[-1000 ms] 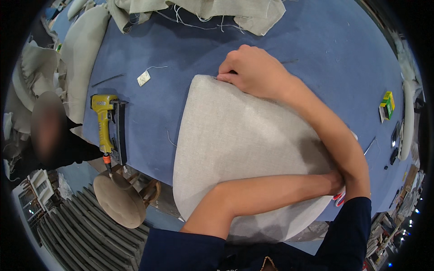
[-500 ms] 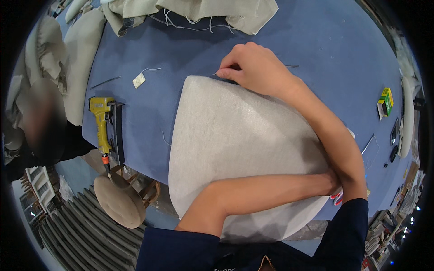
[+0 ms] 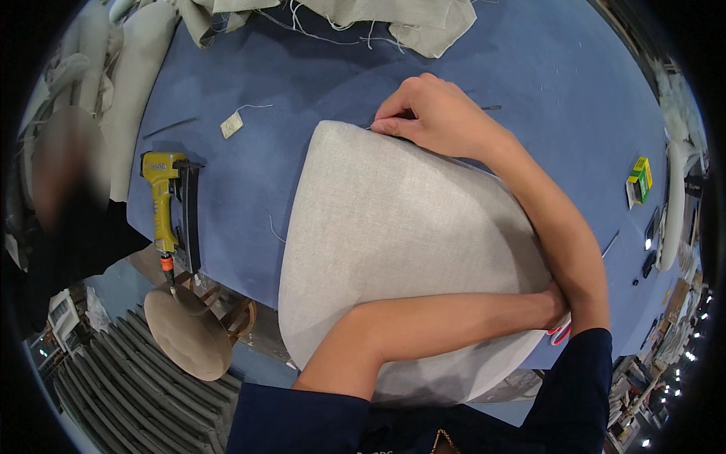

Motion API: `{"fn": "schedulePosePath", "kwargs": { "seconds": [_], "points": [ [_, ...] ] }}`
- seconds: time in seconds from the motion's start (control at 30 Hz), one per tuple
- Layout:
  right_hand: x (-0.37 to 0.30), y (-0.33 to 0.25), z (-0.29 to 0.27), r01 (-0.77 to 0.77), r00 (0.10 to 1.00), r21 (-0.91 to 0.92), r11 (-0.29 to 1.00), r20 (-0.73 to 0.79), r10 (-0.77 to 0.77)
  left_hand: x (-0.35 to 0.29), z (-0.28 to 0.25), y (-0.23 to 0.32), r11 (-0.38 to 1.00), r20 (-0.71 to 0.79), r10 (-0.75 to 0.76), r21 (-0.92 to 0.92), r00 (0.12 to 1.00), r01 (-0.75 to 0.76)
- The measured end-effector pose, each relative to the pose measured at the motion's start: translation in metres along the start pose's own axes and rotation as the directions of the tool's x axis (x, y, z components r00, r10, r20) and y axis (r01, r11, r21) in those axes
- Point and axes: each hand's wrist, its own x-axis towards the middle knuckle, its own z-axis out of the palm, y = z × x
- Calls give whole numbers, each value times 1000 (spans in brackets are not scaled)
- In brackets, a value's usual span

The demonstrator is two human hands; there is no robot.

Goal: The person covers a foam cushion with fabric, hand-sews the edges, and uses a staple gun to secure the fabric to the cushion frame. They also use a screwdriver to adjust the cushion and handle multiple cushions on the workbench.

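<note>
A light beige upholstered cushion or padded panel (image 3: 378, 219) lies in front of me, its narrow end pointing away. At its far edge, my right hand (image 3: 435, 113) is closed, thumb and forefinger pinched together on a thin needle that barely shows. The far edge of the fabric runs right beneath these fingers. My left forearm crosses low over the panel to its right side. There my left hand (image 3: 558, 303) is mostly hidden behind my right arm, and its fingers do not show. Red-handled scissors (image 3: 560, 333) peek out beside it.
On the blue table (image 3: 242, 174) lie a yellow staple gun (image 3: 162, 200) with a hose, a small white tag (image 3: 232, 125), dark rods and a green-yellow box (image 3: 640, 181). Beige fabric (image 3: 431, 30) lies at the far side. A round stool (image 3: 185, 333) and a person in black (image 3: 98, 234) are at left.
My right hand has shifted slightly right, its pinch now close against the panel's edge; less of the needle shows. The view has turned slightly. My left arm stays in place.
</note>
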Motion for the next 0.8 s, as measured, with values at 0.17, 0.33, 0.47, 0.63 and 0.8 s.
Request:
{"fn": "schedulePosePath", "kwargs": {
  "seconds": [0.17,0.33,0.47,0.63,0.8],
  "points": [
    [2,0,-3,49,998,-31,998,46,-48,10,-6,-7,979,-15,-57,-199,998,52],
    [-10,-19,21,-170,970,-7,985,-180,166,0,-5,-5,991,-18,-59,-119,998,57],
    [-11,-21,19,-200,965,-32,979,-178,192,-15,-6,1,998,-15,-47,38,999,47],
    [-11,0,9,-30,990,-125,992,-141,12,-34,3,17,850,-4,14,527,1000,-10],
    [-10,20,3,-23,967,-233,972,-252,-38,-41,10,28,45,211,213,973,954,-225]
  ]
}}
